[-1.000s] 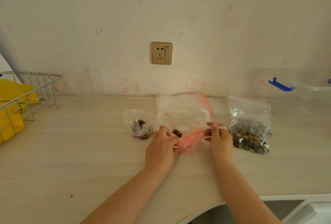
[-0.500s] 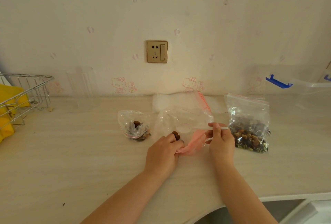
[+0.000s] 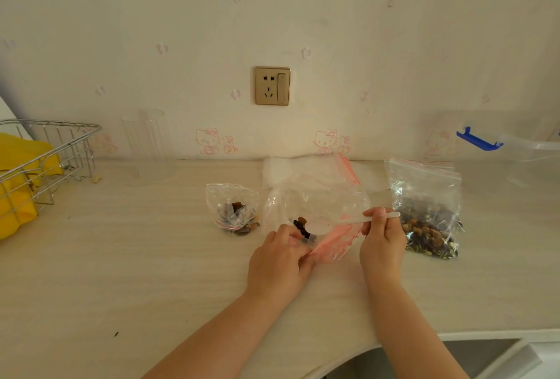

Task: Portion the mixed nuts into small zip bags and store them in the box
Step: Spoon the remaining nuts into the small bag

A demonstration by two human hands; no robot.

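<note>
Little has shifted over the past second: both hands stay at the small zip bag [image 3: 315, 215], and the few nuts [image 3: 301, 225] already tipped in sit in the same spot near its left side. Left hand [image 3: 280, 263] pinches the bag's near edge, by the pink zip strip, holding the mouth open toward the right; right hand [image 3: 382, 242] grips the handle of a clear plastic spoon [image 3: 368, 219], whose bowl reaches inside the bag. On the wooden counter [image 3: 151, 257], a finished portion bag [image 3: 235, 209] lies just left of the open one, while the larger supply bag of mixed nuts [image 3: 428, 212] stands just right of the spoon hand. Spare bags [image 3: 303, 169] lie behind, near the wall, and the clear storage box [image 3: 533, 154] with blue latch waits at far right. Filling looks barely begun. Thin film is the risk: should the pinch slacken, the mouth could collapse onto the spoon and nuts could scatter across the counter; an elbow swing toward the supply bag could topple it.
</note>
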